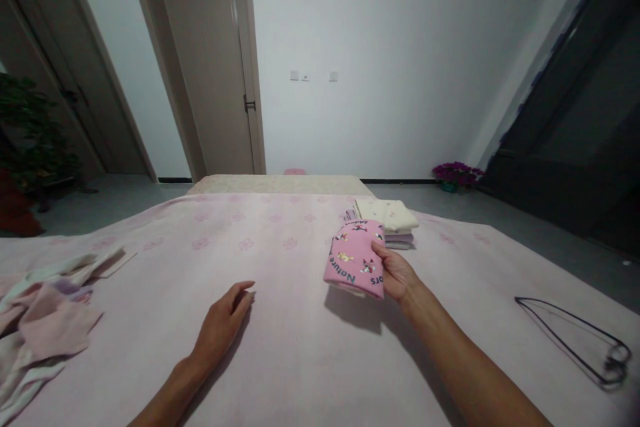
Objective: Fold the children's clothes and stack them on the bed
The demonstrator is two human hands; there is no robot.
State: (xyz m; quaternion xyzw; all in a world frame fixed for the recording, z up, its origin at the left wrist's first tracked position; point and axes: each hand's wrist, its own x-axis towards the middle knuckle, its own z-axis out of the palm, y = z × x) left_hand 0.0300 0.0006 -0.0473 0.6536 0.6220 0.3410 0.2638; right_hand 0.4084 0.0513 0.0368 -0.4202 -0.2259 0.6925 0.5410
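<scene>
My right hand [397, 273] grips the right edge of a folded pink garment [356, 257] with printed animals and lettering. The thumb lies on top of it, and its shadow falls on the pink cloth [300, 360] below, so it is lifted. Just behind it stands a stack of folded clothes [387, 215], cream on top with purplish pieces beneath. My left hand [225, 320] rests low over the cloth at centre left, holding nothing, its fingers loosely bent and thumb apart.
A loose heap of crumpled clothes [55, 323] lies at the left side of the cloth. On the right is a black wire hanger [575, 340]. Beyond the far edge stand a wall, a door [207, 73] and a pot of purple flowers [456, 175].
</scene>
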